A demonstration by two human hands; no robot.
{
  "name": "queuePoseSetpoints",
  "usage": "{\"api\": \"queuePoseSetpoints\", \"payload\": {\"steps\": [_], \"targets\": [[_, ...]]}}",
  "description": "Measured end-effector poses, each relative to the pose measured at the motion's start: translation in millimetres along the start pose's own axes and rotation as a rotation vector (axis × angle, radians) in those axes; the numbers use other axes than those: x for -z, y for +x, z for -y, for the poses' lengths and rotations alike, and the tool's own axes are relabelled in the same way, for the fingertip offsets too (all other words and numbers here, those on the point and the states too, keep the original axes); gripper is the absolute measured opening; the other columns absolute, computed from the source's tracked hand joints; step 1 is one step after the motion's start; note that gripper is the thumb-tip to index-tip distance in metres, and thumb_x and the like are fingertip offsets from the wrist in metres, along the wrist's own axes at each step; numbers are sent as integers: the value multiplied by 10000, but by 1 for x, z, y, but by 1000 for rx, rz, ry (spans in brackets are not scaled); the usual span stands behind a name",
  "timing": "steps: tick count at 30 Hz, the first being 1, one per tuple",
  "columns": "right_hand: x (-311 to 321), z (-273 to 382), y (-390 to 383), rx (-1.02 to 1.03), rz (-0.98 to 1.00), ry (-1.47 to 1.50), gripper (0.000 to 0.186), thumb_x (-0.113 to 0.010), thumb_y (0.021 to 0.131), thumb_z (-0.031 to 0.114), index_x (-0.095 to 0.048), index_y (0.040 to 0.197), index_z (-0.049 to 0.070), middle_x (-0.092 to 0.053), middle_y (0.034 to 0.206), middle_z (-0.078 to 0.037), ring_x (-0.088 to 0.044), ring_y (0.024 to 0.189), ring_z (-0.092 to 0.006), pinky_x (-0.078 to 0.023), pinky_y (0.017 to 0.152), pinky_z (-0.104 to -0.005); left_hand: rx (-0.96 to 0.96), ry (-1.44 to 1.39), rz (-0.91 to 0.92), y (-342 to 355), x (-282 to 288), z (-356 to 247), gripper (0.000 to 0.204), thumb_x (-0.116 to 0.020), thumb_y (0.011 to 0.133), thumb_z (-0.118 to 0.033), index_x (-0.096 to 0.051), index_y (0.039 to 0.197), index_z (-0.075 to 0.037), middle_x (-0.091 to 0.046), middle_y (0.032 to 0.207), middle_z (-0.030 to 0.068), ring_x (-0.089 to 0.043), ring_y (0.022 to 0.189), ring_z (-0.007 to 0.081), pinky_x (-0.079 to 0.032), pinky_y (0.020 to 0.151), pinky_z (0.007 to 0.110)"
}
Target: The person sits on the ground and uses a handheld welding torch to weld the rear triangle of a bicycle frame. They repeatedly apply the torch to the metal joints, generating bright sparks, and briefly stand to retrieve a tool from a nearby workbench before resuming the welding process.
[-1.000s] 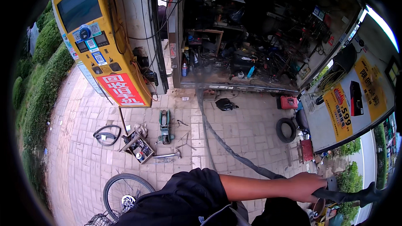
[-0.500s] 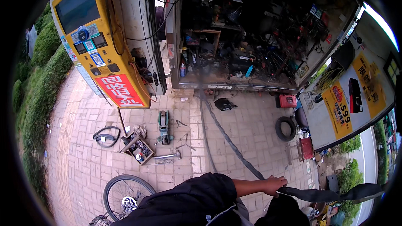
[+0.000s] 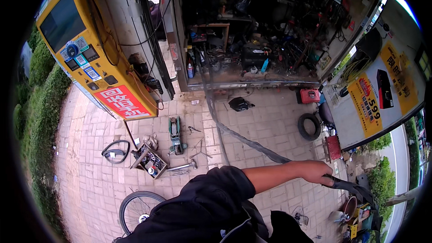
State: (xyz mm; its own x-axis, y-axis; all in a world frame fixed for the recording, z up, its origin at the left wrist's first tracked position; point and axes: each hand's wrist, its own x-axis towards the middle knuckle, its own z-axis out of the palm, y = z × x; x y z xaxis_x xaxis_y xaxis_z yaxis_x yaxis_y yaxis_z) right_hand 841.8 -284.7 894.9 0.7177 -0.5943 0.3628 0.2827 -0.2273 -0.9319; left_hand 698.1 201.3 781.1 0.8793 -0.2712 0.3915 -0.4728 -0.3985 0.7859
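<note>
My left arm stretches across to the right, and its hand [image 3: 318, 172] is closed in a fist round a long, limp black tube [image 3: 258, 146]. From the shop doorway the tube slopes over the paving to my fist. Past the fist its free part hangs down at the right, over several odds and ends. A dark sleeve [image 3: 288, 228] shows at the lower edge, but my right hand is out of sight.
A bicycle wheel [image 3: 140, 211] lies at the lower left. Beyond it are a wooden toolbox [image 3: 155, 165], a hammer [image 3: 183, 166], a green tool [image 3: 175, 136] and a coiled tube [image 3: 115, 151]. A tyre [image 3: 309, 127] and a red case [image 3: 309, 95] rest near the sign board [image 3: 382, 94].
My left hand has moved right and slightly up, carrying the tube along. The tube's outer part now droops instead of stretching sideways. The view has shifted a little.
</note>
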Motion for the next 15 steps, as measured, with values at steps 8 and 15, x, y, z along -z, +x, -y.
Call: {"api": "queuePoseSetpoints", "payload": {"steps": [8,15], "targets": [[-2,-24,-5,-30,-21,-10,533,-610,819,511,-552,963,1,-591,929,-135,-566,792,-261,-485,674,-386,706,-558,1278,-52,-199,105,599,-475,876,-631,-647,878,-57,-539,644,21,-500,542,171,-427,506,344],[15,-26,7,-21,-65,-46,537,-619,816,504,-551,981,-4,-592,944,-140,-567,805,-267,-487,680,-390,448,13,434,-147,-210,103,339,-734,640,-283,-608,883,-84,-644,805,131,-632,817,336,-471,714,462]]}}
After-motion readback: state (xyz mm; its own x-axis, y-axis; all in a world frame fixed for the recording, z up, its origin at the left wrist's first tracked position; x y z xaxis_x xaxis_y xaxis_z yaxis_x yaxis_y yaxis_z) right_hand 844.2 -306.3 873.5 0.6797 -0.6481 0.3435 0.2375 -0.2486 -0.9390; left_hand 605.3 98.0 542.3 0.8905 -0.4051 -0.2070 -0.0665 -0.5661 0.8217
